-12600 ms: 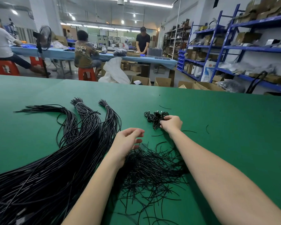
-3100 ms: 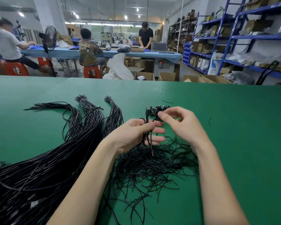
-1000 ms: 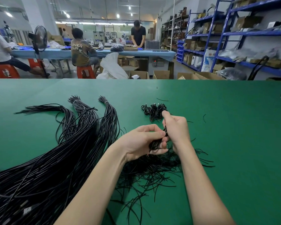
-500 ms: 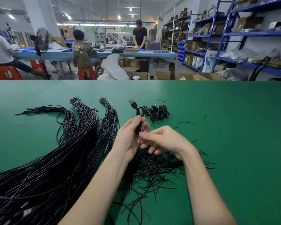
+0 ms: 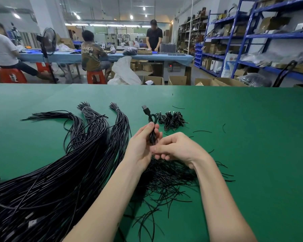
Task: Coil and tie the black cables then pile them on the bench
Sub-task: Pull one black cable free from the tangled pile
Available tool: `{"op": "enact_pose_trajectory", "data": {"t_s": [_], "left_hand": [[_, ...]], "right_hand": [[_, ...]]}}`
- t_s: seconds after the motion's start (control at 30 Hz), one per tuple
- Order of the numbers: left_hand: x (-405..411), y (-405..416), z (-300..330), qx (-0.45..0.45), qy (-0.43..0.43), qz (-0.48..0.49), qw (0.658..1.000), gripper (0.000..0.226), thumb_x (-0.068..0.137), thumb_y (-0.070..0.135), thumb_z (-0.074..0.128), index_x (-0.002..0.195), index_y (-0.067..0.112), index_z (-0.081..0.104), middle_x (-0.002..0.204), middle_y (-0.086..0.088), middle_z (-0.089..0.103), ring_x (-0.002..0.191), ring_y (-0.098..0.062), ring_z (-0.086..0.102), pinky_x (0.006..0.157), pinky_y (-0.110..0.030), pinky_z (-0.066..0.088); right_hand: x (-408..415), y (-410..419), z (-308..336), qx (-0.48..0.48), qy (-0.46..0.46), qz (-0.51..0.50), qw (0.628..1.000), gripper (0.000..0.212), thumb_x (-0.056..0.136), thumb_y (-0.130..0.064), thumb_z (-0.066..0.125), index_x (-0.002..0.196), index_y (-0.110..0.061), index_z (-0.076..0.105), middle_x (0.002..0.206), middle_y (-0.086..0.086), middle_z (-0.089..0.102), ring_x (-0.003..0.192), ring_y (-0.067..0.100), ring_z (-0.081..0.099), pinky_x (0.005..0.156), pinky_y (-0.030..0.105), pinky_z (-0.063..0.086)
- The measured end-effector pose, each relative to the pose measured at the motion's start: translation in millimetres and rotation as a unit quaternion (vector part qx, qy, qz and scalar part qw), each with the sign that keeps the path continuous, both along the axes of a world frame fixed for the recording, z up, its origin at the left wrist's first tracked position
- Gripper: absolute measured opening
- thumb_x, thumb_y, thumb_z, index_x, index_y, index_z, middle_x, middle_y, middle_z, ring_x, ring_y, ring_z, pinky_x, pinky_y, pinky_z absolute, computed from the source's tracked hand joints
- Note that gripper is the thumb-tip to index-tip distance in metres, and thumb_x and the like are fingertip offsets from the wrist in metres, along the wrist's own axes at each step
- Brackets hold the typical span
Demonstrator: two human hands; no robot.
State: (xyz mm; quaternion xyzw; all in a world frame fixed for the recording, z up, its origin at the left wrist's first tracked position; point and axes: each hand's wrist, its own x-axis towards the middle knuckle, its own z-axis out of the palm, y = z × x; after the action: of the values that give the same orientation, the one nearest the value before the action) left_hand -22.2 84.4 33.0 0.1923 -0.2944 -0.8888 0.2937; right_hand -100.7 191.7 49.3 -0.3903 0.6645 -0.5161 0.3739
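Observation:
My left hand grips a coiled black cable upright above the green bench; its USB plug sticks up past my fingers. My right hand pinches at the lower part of that coil, fingertips against my left palm. A small pile of coiled, tied cables lies just beyond my hands. Long bundles of loose black cables fan out to the left. Short black twist ties lie scattered under my wrists.
Stray ties dot the bench to the right of my hands. Beyond the far edge are cardboard boxes, blue shelving and people at a blue table.
Over the last second my left hand turned the coil upright so the USB plug points up, and my right hand came across below it. Since half a second ago little has moved.

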Motion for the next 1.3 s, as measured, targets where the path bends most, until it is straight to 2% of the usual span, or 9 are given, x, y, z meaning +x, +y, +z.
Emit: {"op": "enact_pose_trajectory", "data": {"t_s": [0.2, 0.37, 0.47, 0.57, 0.73, 0.87, 1.03, 1.17, 1.3], "left_hand": [[1, -3, -3, 0.030, -0.014, -0.013, 0.999, 0.028, 0.095, 0.010, 0.066, 0.121, 0.001, 0.062, 0.072, -0.003, 0.072, 0.076, -0.014, 0.060, 0.064, -0.024, 0.061], [3, -12, -5, 0.035, -0.008, -0.002, 0.999, 0.019, 0.095, 0.009, 0.065, 0.112, 0.003, 0.061, 0.075, -0.003, 0.074, 0.055, -0.004, 0.064, 0.061, -0.023, 0.060], [5, -19, -6, 0.039, 0.003, -0.004, 0.999, 0.011, 0.095, 0.009, 0.065, 0.104, 0.003, 0.063, 0.076, -0.004, 0.073, 0.056, -0.005, 0.064, 0.063, -0.024, 0.061], [6, -20, -6, 0.044, 0.008, -0.011, 0.999, 0.006, 0.095, 0.009, 0.065, 0.098, 0.004, 0.063, 0.077, -0.004, 0.073, 0.057, -0.005, 0.065, 0.064, -0.025, 0.061], [9, -21, -3, 0.058, 0.008, -0.021, 0.998, 0.006, 0.094, 0.010, 0.066, 0.096, 0.004, 0.065, 0.079, -0.005, 0.073, 0.058, -0.006, 0.066, 0.066, -0.026, 0.062], [10, -21, -1, 0.061, 0.006, -0.027, 0.998, 0.006, 0.093, 0.010, 0.067, 0.095, 0.005, 0.065, 0.079, -0.005, 0.073, 0.059, -0.007, 0.068, 0.066, -0.027, 0.062], [9, -23, -5, 0.018, -0.007, -0.022, 1.000, 0.008, 0.093, 0.012, 0.067, 0.095, 0.004, 0.067, 0.080, -0.004, 0.073, 0.061, -0.007, 0.069, 0.064, -0.026, 0.061], [8, -23, -8, -0.040, -0.017, -0.011, 0.999, 0.006, 0.091, 0.010, 0.069, 0.089, 0.006, 0.073, 0.081, -0.005, 0.075, 0.064, -0.008, 0.070, 0.064, -0.025, 0.060], [6, -19, -10, -0.094, -0.028, -0.013, 0.995, 0.015, 0.090, 0.010, 0.070, 0.077, 0.010, 0.078, 0.082, -0.007, 0.075, 0.066, -0.010, 0.071, 0.066, -0.024, 0.059]], "right_hand": [[1, -1, -3, 0.030, 0.024, 0.027, 0.999, 0.019, 0.090, -0.008, 0.077, 0.071, -0.010, 0.076, 0.067, 0.004, 0.071, 0.051, 0.004, 0.056, 0.050, 0.013, 0.046], [-7, 7, -7, 0.094, 0.079, -0.007, 0.992, 0.017, 0.092, -0.035, 0.075, 0.091, -0.018, 0.078, 0.084, -0.003, 0.078, 0.061, 0.005, 0.065, 0.055, 0.016, 0.050], [-16, 9, -13, 0.191, 0.265, -0.042, 0.944, 0.017, 0.081, -0.040, 0.084, 0.095, -0.031, 0.079, 0.092, -0.013, 0.076, 0.081, 0.002, 0.069, 0.074, 0.020, 0.051], [-10, 4, -20, 0.240, 0.279, -0.047, 0.929, 0.016, 0.075, -0.036, 0.089, 0.089, -0.032, 0.081, 0.090, -0.014, 0.075, 0.092, 0.008, 0.070, 0.093, 0.031, 0.055], [-12, 4, -18, 0.220, 0.301, -0.073, 0.925, 0.004, 0.080, -0.037, 0.084, 0.080, -0.036, 0.080, 0.087, -0.016, 0.075, 0.087, 0.006, 0.069, 0.087, 0.033, 0.057], [-21, 15, -12, 0.163, 0.263, -0.082, 0.947, 0.004, 0.081, -0.037, 0.082, 0.079, -0.037, 0.079, 0.079, -0.015, 0.076, 0.070, 0.005, 0.069, 0.063, 0.018, 0.050], [-29, 24, -8, 0.032, 0.147, -0.181, 0.972, 0.004, 0.088, -0.027, 0.077, 0.085, -0.025, 0.078, 0.080, -0.006, 0.078, 0.053, 0.003, 0.061, 0.047, 0.017, 0.044], [-26, 19, -3, -0.112, 0.023, -0.281, 0.953, 0.002, 0.091, -0.015, 0.074, 0.090, -0.016, 0.076, 0.083, -0.001, 0.079, 0.054, 0.006, 0.063, 0.046, 0.018, 0.047], [-15, 8, 2, -0.209, -0.081, -0.285, 0.932, 0.007, 0.090, -0.005, 0.075, 0.090, -0.011, 0.070, 0.084, 0.003, 0.079, 0.060, 0.011, 0.070, 0.050, 0.019, 0.053]]}}
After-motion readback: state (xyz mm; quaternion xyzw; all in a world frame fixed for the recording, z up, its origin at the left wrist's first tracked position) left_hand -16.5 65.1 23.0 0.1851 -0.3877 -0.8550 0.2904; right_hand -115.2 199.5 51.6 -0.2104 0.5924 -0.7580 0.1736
